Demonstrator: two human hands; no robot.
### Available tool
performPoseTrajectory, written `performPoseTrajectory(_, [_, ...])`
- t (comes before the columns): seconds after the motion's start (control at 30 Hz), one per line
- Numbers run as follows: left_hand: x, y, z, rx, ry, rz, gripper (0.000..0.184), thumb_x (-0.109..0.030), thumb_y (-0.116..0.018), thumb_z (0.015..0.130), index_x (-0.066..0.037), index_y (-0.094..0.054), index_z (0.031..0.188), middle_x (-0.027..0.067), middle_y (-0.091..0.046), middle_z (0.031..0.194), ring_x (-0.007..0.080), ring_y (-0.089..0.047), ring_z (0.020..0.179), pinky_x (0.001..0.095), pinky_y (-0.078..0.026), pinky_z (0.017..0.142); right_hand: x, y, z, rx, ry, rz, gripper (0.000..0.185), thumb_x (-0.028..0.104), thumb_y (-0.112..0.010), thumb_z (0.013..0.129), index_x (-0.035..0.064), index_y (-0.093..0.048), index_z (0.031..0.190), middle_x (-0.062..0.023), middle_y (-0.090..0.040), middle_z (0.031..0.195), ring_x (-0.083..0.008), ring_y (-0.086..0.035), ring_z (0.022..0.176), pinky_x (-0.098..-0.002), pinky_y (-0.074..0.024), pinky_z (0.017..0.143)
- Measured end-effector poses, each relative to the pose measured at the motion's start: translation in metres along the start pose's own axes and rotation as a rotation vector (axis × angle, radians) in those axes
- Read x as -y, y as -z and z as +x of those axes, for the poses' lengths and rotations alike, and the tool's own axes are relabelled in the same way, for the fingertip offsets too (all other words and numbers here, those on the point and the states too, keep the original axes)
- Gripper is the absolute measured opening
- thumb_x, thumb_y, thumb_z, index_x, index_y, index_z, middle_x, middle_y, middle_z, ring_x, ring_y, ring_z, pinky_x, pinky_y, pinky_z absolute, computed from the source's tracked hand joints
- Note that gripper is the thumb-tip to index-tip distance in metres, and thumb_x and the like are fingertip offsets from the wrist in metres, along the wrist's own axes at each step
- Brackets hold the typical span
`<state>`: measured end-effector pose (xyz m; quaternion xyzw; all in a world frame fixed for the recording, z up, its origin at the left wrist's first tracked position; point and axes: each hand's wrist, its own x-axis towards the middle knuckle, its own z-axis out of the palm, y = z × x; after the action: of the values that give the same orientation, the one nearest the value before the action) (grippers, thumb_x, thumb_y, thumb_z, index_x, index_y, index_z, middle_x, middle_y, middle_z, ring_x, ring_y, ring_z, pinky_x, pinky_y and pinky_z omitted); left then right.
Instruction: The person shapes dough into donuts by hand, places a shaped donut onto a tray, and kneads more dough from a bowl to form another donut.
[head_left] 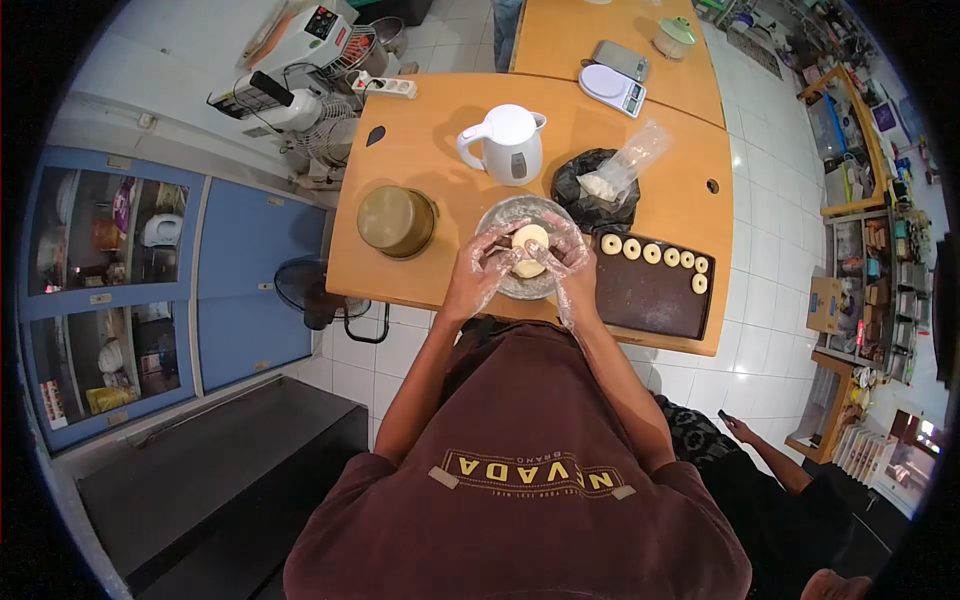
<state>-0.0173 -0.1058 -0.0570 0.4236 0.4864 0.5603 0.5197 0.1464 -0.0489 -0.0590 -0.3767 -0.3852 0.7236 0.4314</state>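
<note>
Between my floury hands is a pale round of dough, held over a metal bowl dusted with flour. My left hand grips its left side with fingers curled. From the other side my right hand presses it, the thumb on its face. More dough shows lower down between the palms; whether it is a separate piece I cannot tell. To the right lies a dark baking tray with several ring-shaped doughs along its far and right edges.
Behind the bowl stand a white electric kettle and a black bag with a clear plastic bag. A brass-coloured pot sits left. Farther back are a kitchen scale and a power strip. Another person is at lower right.
</note>
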Motion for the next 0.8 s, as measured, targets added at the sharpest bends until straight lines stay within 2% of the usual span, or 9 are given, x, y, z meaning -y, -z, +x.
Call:
performPoseTrajectory(0.17, [0.02,0.0,0.0,-0.004,-0.036,-0.112,0.044,0.0,-0.067,0.097,0.001,-0.06,0.14,0.0071,-0.062,0.129,0.0163,-0.059,0.115,0.0338,-0.048,0.104,-0.006,-0.001,0.0,-0.017,0.018,0.012,0.054,0.0,-0.078,0.09,0.0026,-0.057,0.139,-0.0099,-0.069,0.121,-0.0153,-0.067,0.107,-0.0295,-0.0565,0.09])
performPoseTrajectory(0.37, [-0.003,-0.004,0.003,-0.001,0.03,-0.083,0.044,0.0,-0.067,0.096,0.003,-0.059,0.139,0.0087,-0.062,0.131,0.0173,-0.059,0.119,0.0339,-0.048,0.104,-0.008,0.002,0.003,-0.015,0.083,0.008,0.057,-0.001,-0.078,0.089,0.0035,-0.056,0.141,-0.0095,-0.068,0.121,-0.0147,-0.067,0.107,-0.0293,-0.0562,0.09])
performPoseTrajectory(0.47, [-0.008,0.0,0.005,-0.009,-0.001,-0.043,0.045,0.0,-0.068,0.096,0.004,-0.059,0.139,0.0102,-0.062,0.135,0.0175,-0.06,0.119,0.0346,-0.048,0.104,-0.002,0.007,0.005,0.017,0.035,-0.061,0.058,-0.001,-0.078,0.09,0.0035,-0.054,0.143,-0.0091,-0.069,0.12,-0.0144,-0.067,0.107,-0.0291,-0.056,0.09])
performPoseTrajectory(0.57, [-0.003,0.003,0.007,0.004,0.02,0.025,0.043,-0.007,-0.069,0.098,0.003,-0.058,0.139,0.0098,-0.066,0.129,0.016,-0.062,0.115,0.0321,-0.05,0.101,-0.004,0.008,0.008,0.015,0.041,-0.076,0.059,-0.001,-0.077,0.09,0.0037,-0.053,0.144,-0.0093,-0.069,0.119,-0.0146,-0.067,0.106,-0.0291,-0.0559,0.09])
performPoseTrajectory(0.67, [0.001,0.0,0.01,-0.024,0.01,0.102,0.041,-0.007,-0.07,0.098,0.004,-0.06,0.136,0.0107,-0.066,0.128,0.0162,-0.062,0.117,0.0327,-0.051,0.101,-0.004,0.002,0.012,-0.029,0.087,-0.014,0.059,-0.001,-0.077,0.09,0.0037,-0.053,0.144,-0.0098,-0.07,0.119,-0.0145,-0.068,0.106,-0.0291,-0.0558,0.091])
performPoseTrajectory(0.8, [0.003,-0.01,0.012,-0.053,0.029,-0.108,0.039,-0.006,-0.069,0.097,0.004,-0.062,0.134,0.0103,-0.066,0.126,0.0166,-0.061,0.117,0.0329,-0.049,0.102,-0.001,0.0,0.017,-0.01,0.052,-0.004,0.058,-0.002,-0.076,0.091,0.002,-0.053,0.144,-0.0098,-0.069,0.122,-0.0143,-0.067,0.108,-0.0294,-0.0549,0.093])
